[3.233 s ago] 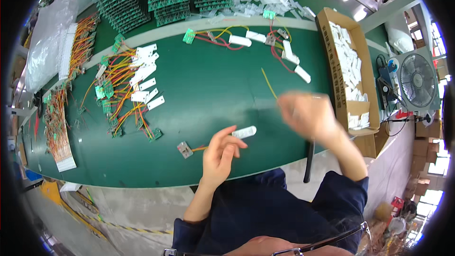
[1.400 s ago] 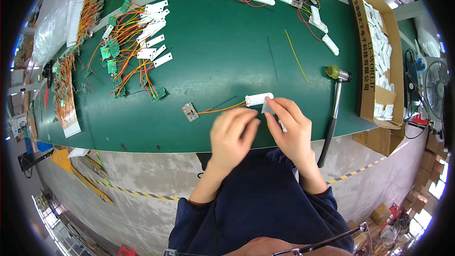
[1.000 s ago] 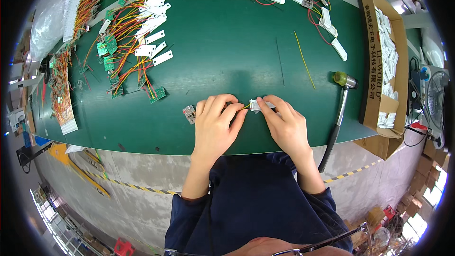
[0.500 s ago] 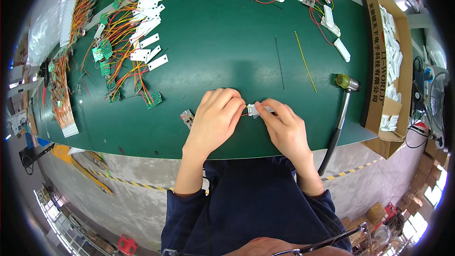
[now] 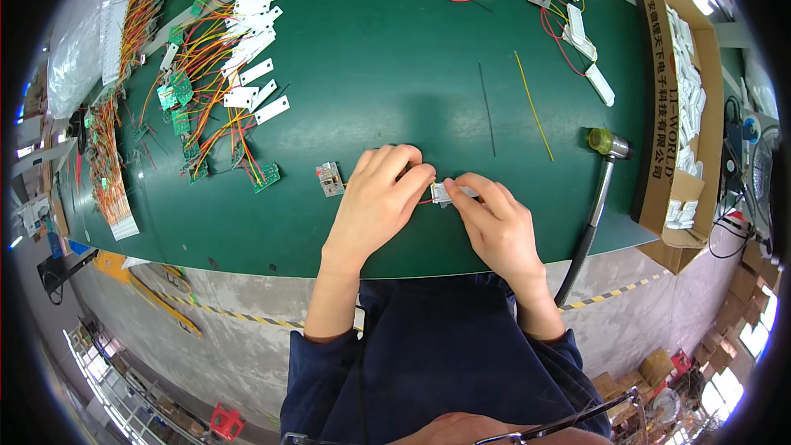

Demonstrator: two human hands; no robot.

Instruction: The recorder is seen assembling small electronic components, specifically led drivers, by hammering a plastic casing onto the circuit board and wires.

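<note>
Just in from the middle of the desk's point(image 5: 371, 86) near edge, the right hand point(image 5: 501, 218) had a small white casing point(image 5: 439, 194) clamped between thumb and fingers, probably to steady it. The left hand point(image 5: 371, 206) sat just apart from it, fingertips bunched at the casing's left end beside a red wire point(image 5: 425, 201); whether they gripped any wire could not be told. A small grey board point(image 5: 329, 180) lay flat left of that hand, seemingly clear of the fingers. The hammer point(image 5: 597, 206) overhung the near edge toward the right corner, its handle likely left there for easy reach, and the carton point(image 5: 657, 148) of white pieces stood along the right edge, perhaps for the same reason.
</note>
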